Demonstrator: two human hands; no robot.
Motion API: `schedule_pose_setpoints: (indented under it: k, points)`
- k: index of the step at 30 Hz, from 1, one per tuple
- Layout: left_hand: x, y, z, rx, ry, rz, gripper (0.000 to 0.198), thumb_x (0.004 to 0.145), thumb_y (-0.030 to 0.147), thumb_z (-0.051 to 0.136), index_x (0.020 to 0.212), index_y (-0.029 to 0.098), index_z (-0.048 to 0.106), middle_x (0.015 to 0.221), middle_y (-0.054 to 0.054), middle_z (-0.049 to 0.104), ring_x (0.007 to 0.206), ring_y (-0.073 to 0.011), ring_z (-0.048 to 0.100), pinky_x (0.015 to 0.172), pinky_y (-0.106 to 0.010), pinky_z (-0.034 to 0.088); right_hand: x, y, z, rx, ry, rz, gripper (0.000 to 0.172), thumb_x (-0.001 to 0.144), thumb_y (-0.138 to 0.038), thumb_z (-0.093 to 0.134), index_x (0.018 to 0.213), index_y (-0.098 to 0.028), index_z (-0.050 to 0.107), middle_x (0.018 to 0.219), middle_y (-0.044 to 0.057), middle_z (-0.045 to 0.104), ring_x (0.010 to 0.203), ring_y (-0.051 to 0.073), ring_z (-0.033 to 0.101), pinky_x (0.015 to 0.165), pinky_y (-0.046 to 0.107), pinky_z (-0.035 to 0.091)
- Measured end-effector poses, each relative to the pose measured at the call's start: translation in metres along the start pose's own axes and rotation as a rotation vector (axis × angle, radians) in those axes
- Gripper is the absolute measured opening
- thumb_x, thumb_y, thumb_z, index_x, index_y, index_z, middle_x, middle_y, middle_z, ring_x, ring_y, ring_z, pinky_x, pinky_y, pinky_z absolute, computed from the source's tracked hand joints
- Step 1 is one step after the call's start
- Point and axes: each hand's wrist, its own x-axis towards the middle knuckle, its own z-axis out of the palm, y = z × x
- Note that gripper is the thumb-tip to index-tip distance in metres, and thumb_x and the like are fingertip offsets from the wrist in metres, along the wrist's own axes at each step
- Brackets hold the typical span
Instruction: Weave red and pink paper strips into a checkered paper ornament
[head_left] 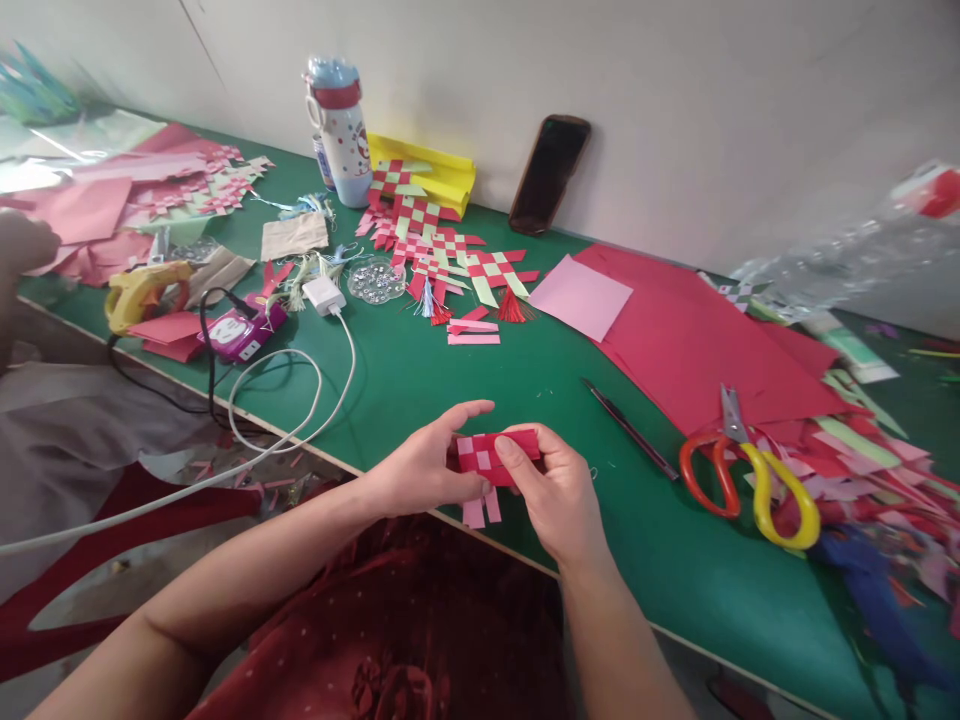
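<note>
Between my two hands, over the table's front edge, is a small woven piece of red and pink paper strips. Its loose pink strip ends hang below. My right hand pinches the red strips at its right side, thumb on top and fingers behind. My left hand holds the left side, with the thumb along the lower edge and the index finger stretched out above; its other fingers are partly hidden. Right of my hands lie a dark slim pen-like tool and scissors with red and yellow handles.
Finished woven paper fish with tassels lie ahead on the green table. Red paper sheets and scraps fill the right, beside a blue glue gun. A white cable loops at left. Another person's hand is far left.
</note>
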Motion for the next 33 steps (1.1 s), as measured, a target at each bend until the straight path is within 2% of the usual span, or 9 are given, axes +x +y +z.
schedule_pose_setpoints:
  k: [2,5,9,14,26,33]
  points:
    - [-0.0001,-0.0001,-0.0007,0.001,0.005,-0.006,0.082,0.071,0.015,0.072,0.145,0.017,0.034,0.075,0.003,0.061,0.061,-0.0098,0.056,0.056,-0.020,0.046,-0.0002,0.0001,-0.0006,0.056,-0.014,0.014,0.037,0.084,-0.056,0.063,0.087,-0.019,0.064,0.067,-0.001,0.064,0.056,0.012,0.054,0.052,0.024,0.044]
    - [-0.0004,0.0006,-0.0019,-0.027,0.017,0.001,0.081,0.071,0.018,0.074,0.143,0.017,0.036,0.082,0.000,0.065,0.068,-0.0129,0.061,0.063,-0.024,0.050,-0.0011,0.0007,-0.0021,0.202,-0.094,0.057,0.044,0.084,-0.058,0.063,0.105,-0.020,0.061,0.076,0.000,0.067,0.055,0.011,0.052,0.050,0.024,0.044]
    - [-0.0007,0.0018,-0.0031,-0.058,0.020,0.003,0.080,0.073,0.020,0.074,0.142,0.018,0.036,0.088,-0.002,0.067,0.070,-0.0137,0.063,0.066,-0.026,0.051,-0.0036,0.0014,-0.0026,0.281,-0.161,0.085,0.054,0.078,-0.050,0.073,0.120,-0.022,0.053,0.088,0.002,0.069,0.058,0.010,0.054,0.051,0.023,0.044]
    - [-0.0008,0.0003,-0.0047,-0.038,0.012,0.023,0.079,0.074,0.018,0.073,0.144,0.019,0.035,0.094,-0.004,0.069,0.073,-0.0139,0.064,0.069,-0.027,0.052,-0.0055,0.0005,-0.0008,0.292,-0.139,0.103,0.051,0.079,-0.046,0.073,0.120,-0.023,0.052,0.077,-0.001,0.067,0.052,0.009,0.049,0.050,0.024,0.043]
    - [-0.0014,-0.0063,-0.0075,-0.021,0.019,0.050,0.077,0.074,0.018,0.074,0.142,0.018,0.038,0.090,-0.003,0.068,0.073,-0.0131,0.064,0.071,-0.027,0.053,-0.0031,0.0022,0.0004,0.293,-0.105,0.085,0.050,0.079,-0.044,0.074,0.119,-0.023,0.052,0.081,-0.001,0.067,0.054,0.009,0.050,0.051,0.024,0.045]
    - [0.0000,-0.0057,-0.0079,-0.006,0.045,0.047,0.071,0.072,0.019,0.075,0.137,0.015,0.045,0.087,-0.001,0.067,0.074,-0.0132,0.064,0.071,-0.027,0.053,-0.0024,0.0016,0.0014,0.288,-0.072,0.062,0.051,0.078,-0.045,0.074,0.118,-0.022,0.052,0.075,-0.002,0.065,0.052,0.009,0.051,0.051,0.025,0.047]
